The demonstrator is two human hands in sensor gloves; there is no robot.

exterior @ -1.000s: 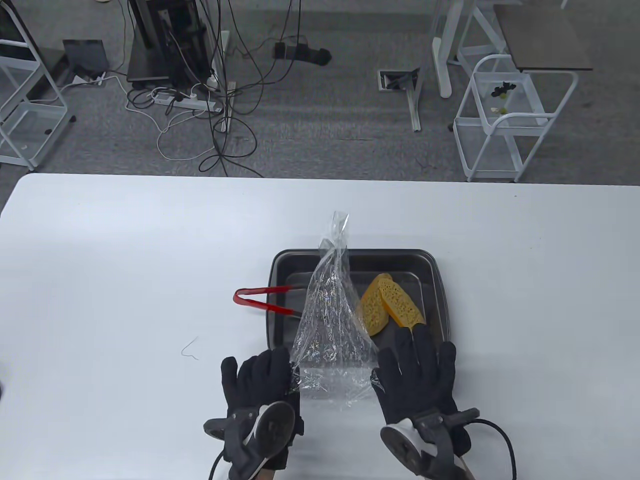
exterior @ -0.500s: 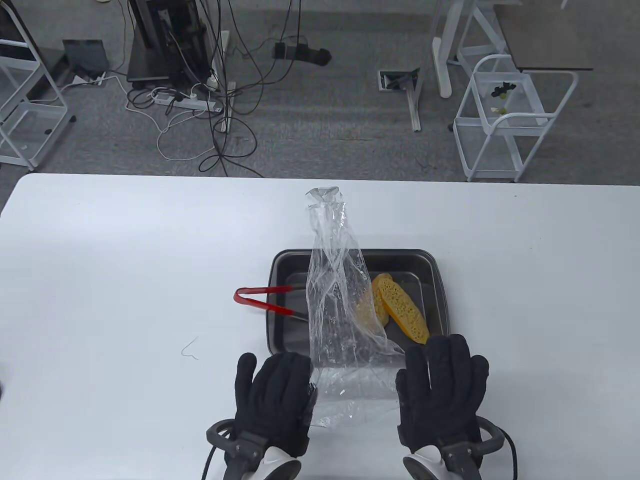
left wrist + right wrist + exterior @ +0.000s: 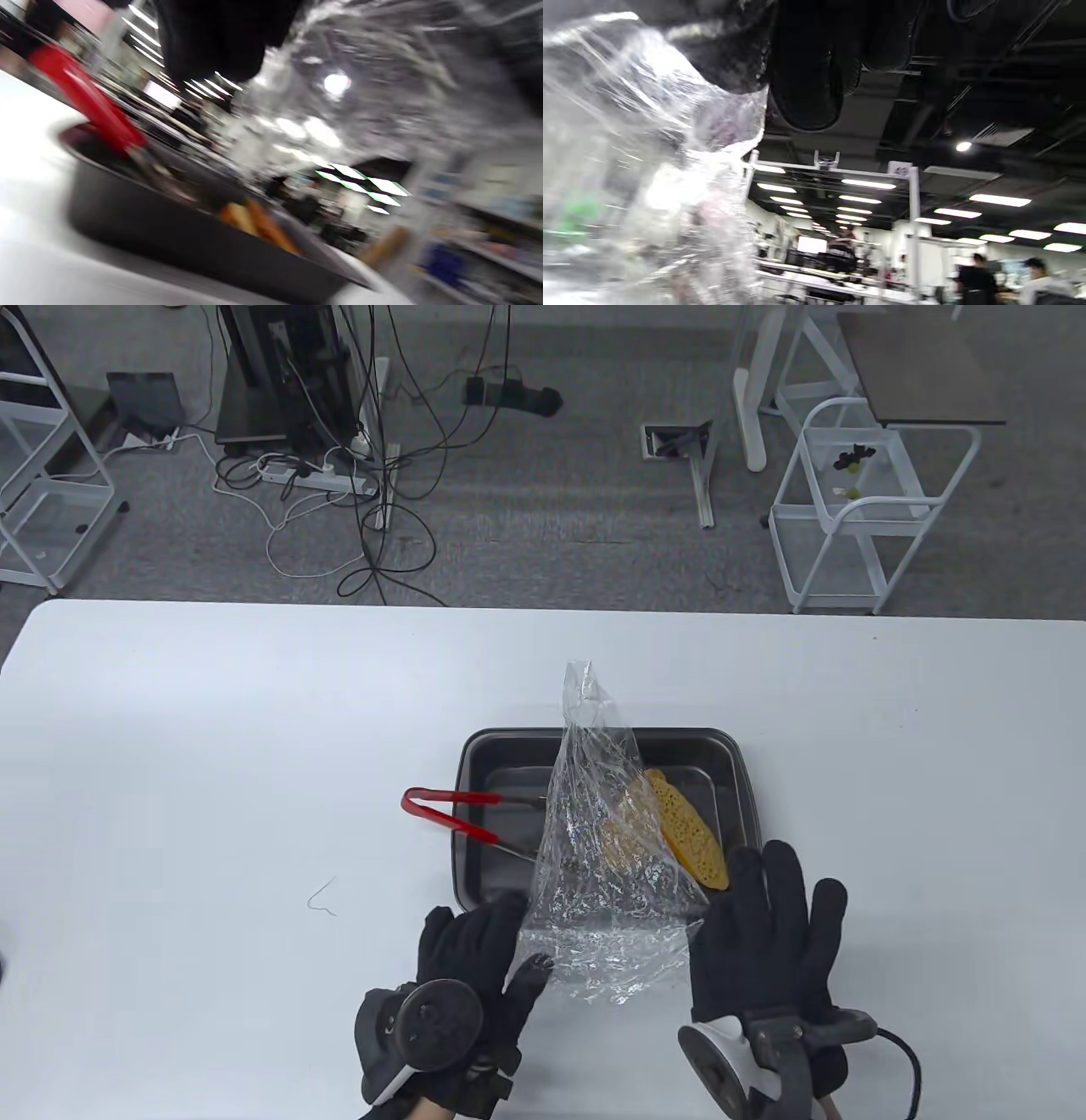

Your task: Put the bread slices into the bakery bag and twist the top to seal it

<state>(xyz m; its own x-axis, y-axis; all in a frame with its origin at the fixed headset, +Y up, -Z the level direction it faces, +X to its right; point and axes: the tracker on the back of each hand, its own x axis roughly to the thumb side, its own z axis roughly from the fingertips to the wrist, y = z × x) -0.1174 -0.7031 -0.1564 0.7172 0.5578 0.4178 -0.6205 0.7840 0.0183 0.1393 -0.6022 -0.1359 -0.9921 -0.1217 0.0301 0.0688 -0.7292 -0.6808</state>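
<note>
A clear, crinkled bakery bag hangs between my two hands above the near part of the dark baking tray, its closed end pointing away from me. My left hand pinches the bag's left near edge, thumb under the plastic. My right hand holds the right near edge, its fingers pointing away. Two yellow bread slices lie in the tray, one partly behind the bag. The left wrist view is blurred: bag, bread, tray. In the right wrist view the bag hangs from my gloved fingers.
Red tongs rest across the tray's left rim, tips inside; they also show in the left wrist view as red tongs. A thin wire tie lies on the white table left of the tray. Carts and cables stand on the floor beyond the far edge.
Both hands shifted right with the bag. The bag's far end swung right and back toward me, now covering one slice. My left hand turned so its tracker faces up.
</note>
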